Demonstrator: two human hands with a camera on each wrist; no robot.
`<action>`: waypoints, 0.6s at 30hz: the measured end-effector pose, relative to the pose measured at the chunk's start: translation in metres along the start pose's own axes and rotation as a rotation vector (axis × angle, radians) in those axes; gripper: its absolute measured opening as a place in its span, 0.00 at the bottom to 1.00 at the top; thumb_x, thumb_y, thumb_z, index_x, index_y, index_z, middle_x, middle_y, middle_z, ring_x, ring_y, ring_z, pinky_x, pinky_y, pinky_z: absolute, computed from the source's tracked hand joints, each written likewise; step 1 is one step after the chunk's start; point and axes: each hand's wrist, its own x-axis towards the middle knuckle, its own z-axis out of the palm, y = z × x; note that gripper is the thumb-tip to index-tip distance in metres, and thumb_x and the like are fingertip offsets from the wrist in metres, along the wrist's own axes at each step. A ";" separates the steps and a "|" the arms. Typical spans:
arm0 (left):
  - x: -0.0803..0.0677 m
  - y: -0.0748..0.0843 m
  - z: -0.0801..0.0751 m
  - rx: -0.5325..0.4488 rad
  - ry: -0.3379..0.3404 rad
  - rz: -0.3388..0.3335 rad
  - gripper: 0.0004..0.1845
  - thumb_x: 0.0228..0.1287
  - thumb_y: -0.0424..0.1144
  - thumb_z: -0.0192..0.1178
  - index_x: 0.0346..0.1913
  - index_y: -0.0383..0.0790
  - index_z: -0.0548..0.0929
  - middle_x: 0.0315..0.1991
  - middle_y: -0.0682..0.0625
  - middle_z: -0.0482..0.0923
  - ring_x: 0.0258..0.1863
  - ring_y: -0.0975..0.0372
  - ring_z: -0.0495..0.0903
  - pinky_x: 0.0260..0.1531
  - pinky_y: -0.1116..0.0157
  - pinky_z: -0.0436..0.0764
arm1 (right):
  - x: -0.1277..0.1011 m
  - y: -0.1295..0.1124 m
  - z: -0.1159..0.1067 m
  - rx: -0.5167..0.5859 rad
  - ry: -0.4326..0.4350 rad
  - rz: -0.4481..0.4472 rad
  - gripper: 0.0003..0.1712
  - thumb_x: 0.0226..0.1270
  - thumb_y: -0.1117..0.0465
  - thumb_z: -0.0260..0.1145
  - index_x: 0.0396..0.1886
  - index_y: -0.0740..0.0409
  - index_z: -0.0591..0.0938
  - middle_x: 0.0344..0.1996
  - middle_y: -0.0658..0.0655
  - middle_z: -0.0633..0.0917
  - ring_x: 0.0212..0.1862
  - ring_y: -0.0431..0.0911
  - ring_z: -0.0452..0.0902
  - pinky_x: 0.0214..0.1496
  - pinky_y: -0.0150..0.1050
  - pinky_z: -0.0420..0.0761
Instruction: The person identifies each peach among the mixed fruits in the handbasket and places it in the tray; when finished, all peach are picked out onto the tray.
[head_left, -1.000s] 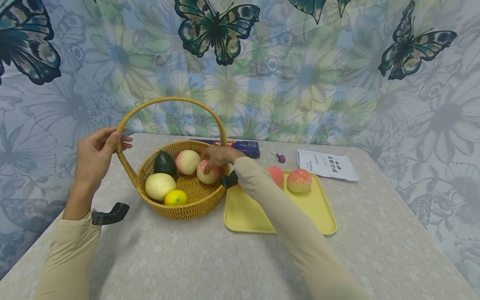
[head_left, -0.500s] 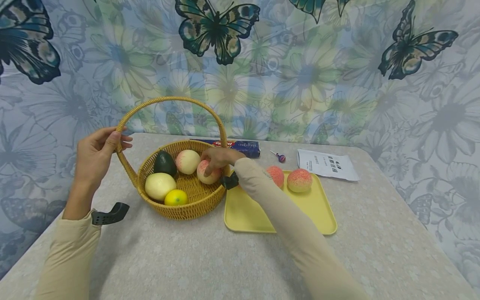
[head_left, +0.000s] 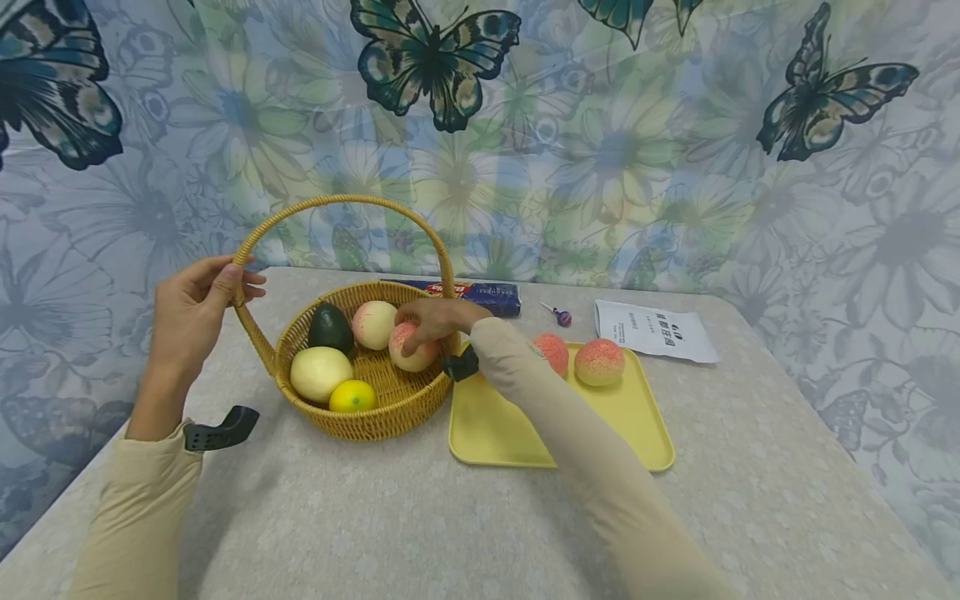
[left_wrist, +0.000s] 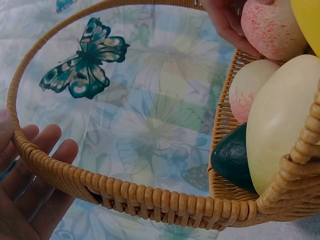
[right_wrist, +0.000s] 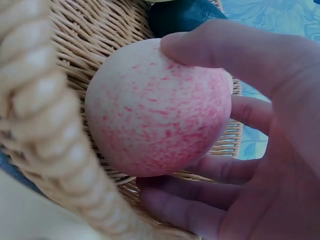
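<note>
Wicker basket (head_left: 360, 400) standing on the bench (head_left: 420, 517). Left hand (head_left: 191, 312) gripping the basket's handle (head_left: 247, 321). Right hand (head_left: 438, 317) curling round 1 peach (head_left: 411, 350) inside the basket, near its right rim. Also lying in the basket: 1 more peach (head_left: 373, 323), 1 avocado (head_left: 328, 327), 1 pale fruit (head_left: 319, 372), 1 lemon (head_left: 352, 396). Yellow tray (head_left: 525, 425) sitting just beside the basket, carrying 2 peaches (head_left: 597, 361). Judged: sorting is standing partway, with 2 peaches on the tray and 2 in the basket.

Grey table (head_left: 420, 517), wicker basket (head_left: 375, 417), yellow tray (head_left: 495, 433), paper (head_left: 652, 331), lollipop (head_left: 561, 316)
</note>
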 end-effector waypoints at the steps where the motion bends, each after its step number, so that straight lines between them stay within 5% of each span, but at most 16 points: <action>1: 0.000 0.000 0.000 0.003 0.000 -0.001 0.17 0.72 0.39 0.53 0.55 0.33 0.80 0.34 0.58 0.84 0.33 0.70 0.84 0.40 0.79 0.79 | 0.000 0.000 0.000 -0.001 0.004 -0.006 0.33 0.64 0.52 0.65 0.68 0.50 0.68 0.63 0.53 0.70 0.58 0.45 0.68 0.57 0.40 0.72; 18: -0.001 0.002 0.001 -0.003 0.001 0.001 0.17 0.72 0.39 0.52 0.55 0.33 0.80 0.34 0.58 0.84 0.33 0.69 0.84 0.40 0.79 0.79 | -0.008 0.007 0.005 0.164 0.064 -0.154 0.32 0.65 0.55 0.64 0.67 0.51 0.68 0.62 0.53 0.71 0.55 0.44 0.71 0.53 0.37 0.74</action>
